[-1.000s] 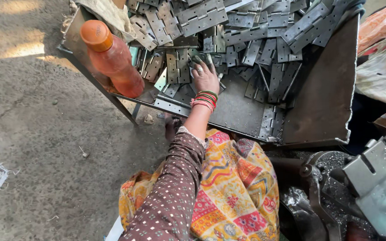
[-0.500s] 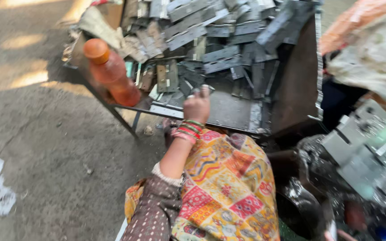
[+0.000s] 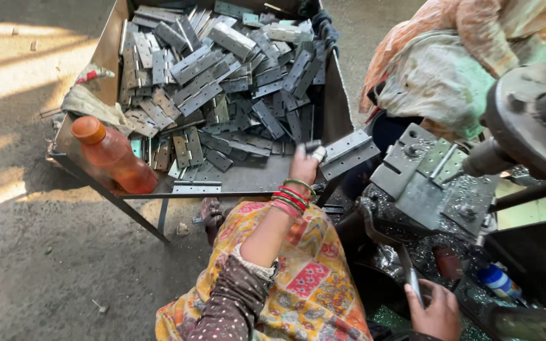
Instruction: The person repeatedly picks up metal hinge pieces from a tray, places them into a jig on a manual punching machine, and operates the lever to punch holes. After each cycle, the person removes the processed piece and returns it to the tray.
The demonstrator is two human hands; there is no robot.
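My left hand [image 3: 303,167] up at tray [image 3: 336,107] near edge, clamped on metal hinge [image 3: 347,153]. Bare strip of tray floor just left of hand: open passage there. Beyond it, hinge pile [image 3: 222,82] fills tray to far wall, no gap. Orange bottle [image 3: 114,155] blocks near-left corner; cloth [image 3: 93,104] drapes left rim. Right of hand, press fixture plates [image 3: 424,177] crowd close; narrow room between tray wall and fixture. My right hand [image 3: 434,309] low by lever [image 3: 406,265], hemmed by machine.
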